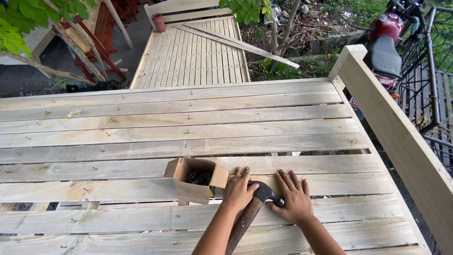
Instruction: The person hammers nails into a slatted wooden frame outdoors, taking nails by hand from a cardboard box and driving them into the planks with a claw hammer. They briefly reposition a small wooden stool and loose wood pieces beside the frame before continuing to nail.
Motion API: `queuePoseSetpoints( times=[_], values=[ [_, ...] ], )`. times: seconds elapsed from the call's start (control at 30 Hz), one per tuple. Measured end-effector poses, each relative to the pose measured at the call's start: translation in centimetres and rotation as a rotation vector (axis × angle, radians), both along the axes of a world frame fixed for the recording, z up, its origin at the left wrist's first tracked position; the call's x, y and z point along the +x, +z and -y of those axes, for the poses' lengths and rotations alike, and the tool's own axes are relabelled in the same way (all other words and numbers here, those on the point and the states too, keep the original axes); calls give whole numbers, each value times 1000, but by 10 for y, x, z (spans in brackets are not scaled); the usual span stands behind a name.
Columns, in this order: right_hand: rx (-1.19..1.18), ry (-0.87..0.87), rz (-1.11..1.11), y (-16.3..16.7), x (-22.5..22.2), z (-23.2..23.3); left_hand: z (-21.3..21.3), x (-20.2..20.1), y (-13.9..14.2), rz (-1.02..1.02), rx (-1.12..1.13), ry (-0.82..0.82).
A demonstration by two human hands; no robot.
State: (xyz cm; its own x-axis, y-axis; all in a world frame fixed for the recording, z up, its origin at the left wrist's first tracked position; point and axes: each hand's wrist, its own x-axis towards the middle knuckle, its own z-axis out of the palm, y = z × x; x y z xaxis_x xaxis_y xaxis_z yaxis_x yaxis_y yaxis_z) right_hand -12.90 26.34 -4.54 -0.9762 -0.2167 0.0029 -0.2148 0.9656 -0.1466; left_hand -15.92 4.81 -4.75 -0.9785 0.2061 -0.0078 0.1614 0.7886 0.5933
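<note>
My left hand point(237, 190) rests palm down on a pale wooden slat point(339, 183), its fingertips touching a small open cardboard box point(193, 182) with dark nails inside. My right hand point(296, 197) lies flat on the same slat with its fingers spread. A hammer point(262, 192) with a dark metal head and brown wooden handle lies between the two hands. Its head touches both thumbs, and the handle runs down along my left forearm. Neither hand is gripping it.
The slats form a large platform point(179, 118) with nail heads showing along the boards. A tall side board point(391, 127) stands along its right edge. Behind it are another slatted frame point(193, 52), a red wooden chair point(101, 42), small trees and a parked motorcycle point(384, 42).
</note>
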Motion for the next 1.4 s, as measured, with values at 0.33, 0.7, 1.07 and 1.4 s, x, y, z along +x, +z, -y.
queuePoseSetpoints(
  times=[0.33, 0.7, 1.07, 1.4],
  values=[
    [0, 62, 10, 7, -24, 5, -2, -13, 17, -38, -58, 102],
    [-1084, 64, -159, -24, -34, 10, -2, 5, 34, -565, 14, 94],
    [-1911, 0, 661, 61, -25, 111, 28, -4, 148, -751, 207, 365],
    [-1576, -162, 550, 124, -22, 118, 169, -41, 156, 320, -225, 418]
  ],
)
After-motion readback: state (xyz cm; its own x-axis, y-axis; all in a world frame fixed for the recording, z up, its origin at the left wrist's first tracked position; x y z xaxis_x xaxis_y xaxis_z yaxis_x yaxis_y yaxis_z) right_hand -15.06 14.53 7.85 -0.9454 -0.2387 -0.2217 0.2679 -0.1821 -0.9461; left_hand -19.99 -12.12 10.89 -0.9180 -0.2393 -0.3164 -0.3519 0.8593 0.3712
